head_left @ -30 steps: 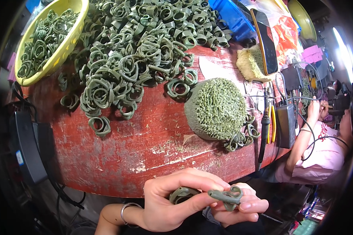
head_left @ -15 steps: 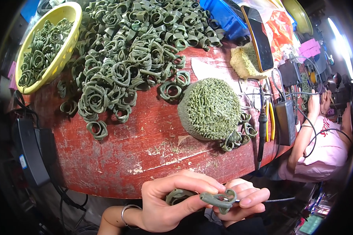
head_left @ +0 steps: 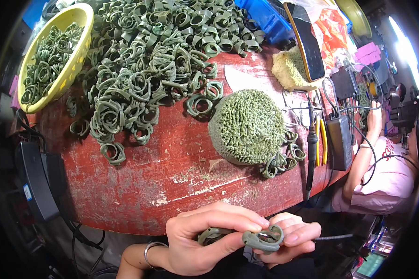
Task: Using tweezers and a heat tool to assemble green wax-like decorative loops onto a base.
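Below the table's front edge, my left hand pinches a dark green, wax-like ring between thumb and fingers. A second green ring is tucked inside that same hand. My right hand is closed beside the pinched ring, its fingers round a thin rod-like tool whose dark end sticks out to the right. The tool's other end is at the ring, partly hidden by the fingers. Ahead stands a round block with a crumbly green top, with several rings against its right side.
A large heap of green rings covers the far left of the red table, beside a yellow basket of rings. To the right are a phone on a sponge-like block, a pen-shaped tool, yellow-handled pliers, cables and a co-worker.
The pinched ring has turned between my fingers, so its opening shows more. My hands stay nearly in place; the view has shifted slightly. The co-worker's arm has moved a little.
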`<state>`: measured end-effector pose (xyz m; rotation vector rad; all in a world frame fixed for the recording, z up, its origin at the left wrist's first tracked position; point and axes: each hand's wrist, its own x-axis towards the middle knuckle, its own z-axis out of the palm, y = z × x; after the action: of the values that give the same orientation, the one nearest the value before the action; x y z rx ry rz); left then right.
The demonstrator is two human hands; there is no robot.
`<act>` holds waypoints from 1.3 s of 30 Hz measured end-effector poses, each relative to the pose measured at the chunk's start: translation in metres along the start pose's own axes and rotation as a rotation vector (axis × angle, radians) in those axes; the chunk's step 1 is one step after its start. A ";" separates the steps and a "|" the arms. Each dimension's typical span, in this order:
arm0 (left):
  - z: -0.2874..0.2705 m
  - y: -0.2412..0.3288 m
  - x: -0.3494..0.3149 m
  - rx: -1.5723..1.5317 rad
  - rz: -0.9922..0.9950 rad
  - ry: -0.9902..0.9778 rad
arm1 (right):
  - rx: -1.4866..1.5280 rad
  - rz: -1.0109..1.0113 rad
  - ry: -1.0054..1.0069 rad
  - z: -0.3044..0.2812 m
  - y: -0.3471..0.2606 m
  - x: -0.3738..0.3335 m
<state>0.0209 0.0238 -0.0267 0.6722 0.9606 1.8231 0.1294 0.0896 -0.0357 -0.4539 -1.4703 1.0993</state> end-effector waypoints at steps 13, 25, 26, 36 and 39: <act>-0.003 0.006 0.009 0.167 -0.068 -0.045 | 0.007 0.568 -0.172 -0.017 -0.013 0.020; -0.008 0.021 0.012 0.474 0.007 -0.051 | -0.031 0.051 -0.271 -0.014 -0.014 0.043; -0.010 0.022 0.012 0.495 0.025 -0.064 | -0.036 0.016 -0.356 -0.011 -0.016 0.044; -0.009 0.026 0.008 0.563 0.033 -0.031 | -0.036 -0.198 -0.721 -0.016 -0.036 0.068; -0.002 0.028 0.012 0.558 0.067 -0.069 | -0.399 -0.117 -0.794 -0.018 -0.046 0.066</act>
<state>0.0008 0.0271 -0.0039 1.1077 1.4302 1.5758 0.1438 0.1264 0.0359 -0.1929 -2.4052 0.9268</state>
